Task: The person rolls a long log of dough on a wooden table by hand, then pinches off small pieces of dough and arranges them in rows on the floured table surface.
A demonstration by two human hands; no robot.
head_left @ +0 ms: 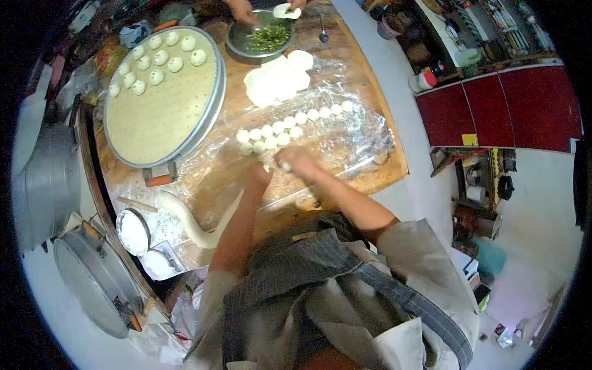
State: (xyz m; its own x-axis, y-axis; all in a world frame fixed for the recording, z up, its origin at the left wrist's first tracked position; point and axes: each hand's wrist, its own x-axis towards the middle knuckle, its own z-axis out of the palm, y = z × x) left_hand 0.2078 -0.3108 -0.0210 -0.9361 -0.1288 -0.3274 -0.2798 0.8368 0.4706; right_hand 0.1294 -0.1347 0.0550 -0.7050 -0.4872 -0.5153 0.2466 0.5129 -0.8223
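Crowded kitchen (pixel 536 197) frames a wooden table (pixel 345 49) laden with dough

Red cabinets (pixel 493 111) line the right side, beyond the floury table and its wrinkled plastic film (pixel 361 132). Toward the far left sits a wide round tray (pixel 154 117), its upper part set with pale buns (pixel 161 57). One long dough rope (pixel 185 219) curves across the near left and runs beneath the left forearm. Flat dough rounds (pixel 277 80) overlap just beside a metal bowl (pixel 232 44) of chopped greens (pixel 269 38). A bowl of flour (pixel 134 232) stands at the near left corner. At center, the left hand (pixel 262 176) is curled around the rope's end, a pale tip showing at its fingers. Close beside it, the right hand (pixel 298 161) has its fingers bent in; blur hides whether it pinches anything. Over the metal bowl hangs a co-worker's hand (pixel 243 11), the other holding a wrapper (pixel 285 11). One spoon (pixel 324 31) lies at the far right. Small dough pieces (pixel 277 127) sit in rows just beyond the two central hands.
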